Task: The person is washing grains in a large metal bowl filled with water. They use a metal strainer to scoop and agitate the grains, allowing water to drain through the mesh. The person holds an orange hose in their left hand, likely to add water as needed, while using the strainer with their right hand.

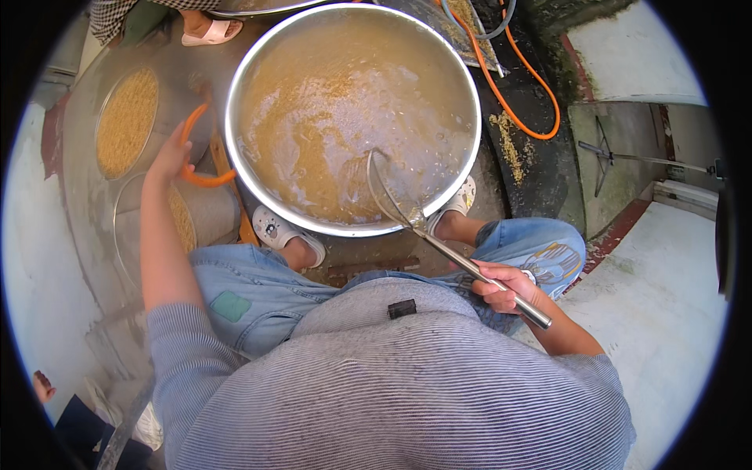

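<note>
A large round metal basin (232,144) stands before me between my feet, filled with cloudy brownish water (352,76) in which pale grains float and lie. My right hand (506,286) grips the long steel handle of a skimmer (385,191). The skimmer's round head leans over the near right rim and dips partly into the water; its submerged part is hard to make out. Left of the basin, my left hand (170,154) holds a bent orange hose (207,181), which curves from beside the basin down to its left rim.
Two containers of golden grain, one farther (128,123) and one nearer (181,217), stand at left. Another person's sandalled foot (212,32) is beyond the basin. An orange hose (537,88) loops at right near spilled grain (510,150). A metal-handled floor tool (646,158) lies farther right.
</note>
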`<action>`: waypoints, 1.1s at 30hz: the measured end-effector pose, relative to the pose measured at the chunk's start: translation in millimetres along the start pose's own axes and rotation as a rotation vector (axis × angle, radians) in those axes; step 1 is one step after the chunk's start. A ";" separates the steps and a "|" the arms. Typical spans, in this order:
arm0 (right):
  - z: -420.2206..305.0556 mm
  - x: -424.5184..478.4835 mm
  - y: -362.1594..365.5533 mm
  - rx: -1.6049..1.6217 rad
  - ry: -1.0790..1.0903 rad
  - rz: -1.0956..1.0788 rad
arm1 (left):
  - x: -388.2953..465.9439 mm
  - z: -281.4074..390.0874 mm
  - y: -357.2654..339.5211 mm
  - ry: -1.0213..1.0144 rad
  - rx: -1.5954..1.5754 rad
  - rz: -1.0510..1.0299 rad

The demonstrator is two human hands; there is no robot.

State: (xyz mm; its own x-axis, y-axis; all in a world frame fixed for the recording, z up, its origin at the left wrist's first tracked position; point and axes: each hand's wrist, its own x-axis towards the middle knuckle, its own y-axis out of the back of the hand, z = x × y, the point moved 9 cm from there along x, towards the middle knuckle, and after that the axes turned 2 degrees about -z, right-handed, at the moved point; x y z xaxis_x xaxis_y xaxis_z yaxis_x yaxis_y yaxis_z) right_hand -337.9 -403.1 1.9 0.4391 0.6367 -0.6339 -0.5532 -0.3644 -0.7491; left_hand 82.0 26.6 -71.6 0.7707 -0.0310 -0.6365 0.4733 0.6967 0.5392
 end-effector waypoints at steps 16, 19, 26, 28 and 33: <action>-198.0 69.7 22.2 -0.360 0.535 0.403 | 30.9 -23.2 4.8 -0.045 0.023 0.036; -241.8 93.6 7.2 -0.427 0.580 0.394 | 29.4 -22.9 4.0 -0.028 0.029 0.024; -309.2 141.2 -28.1 -0.542 0.713 0.298 | 24.1 -18.2 2.5 0.006 0.022 0.022; -312.4 145.9 -39.1 -0.524 0.759 0.254 | 24.8 -19.4 2.7 -0.001 0.006 0.023; -367.2 102.0 -83.3 -0.887 0.971 0.342 | 28.7 -15.1 1.2 -0.032 0.029 0.044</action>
State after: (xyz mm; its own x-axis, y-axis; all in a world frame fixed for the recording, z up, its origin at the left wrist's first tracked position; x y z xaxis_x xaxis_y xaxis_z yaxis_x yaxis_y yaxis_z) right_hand 13.0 -557.4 -71.0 0.8938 -0.1703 -0.4148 -0.2582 -0.9518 -0.1656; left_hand 98.3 37.4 -97.5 0.8038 -0.0238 -0.5944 0.4507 0.6766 0.5824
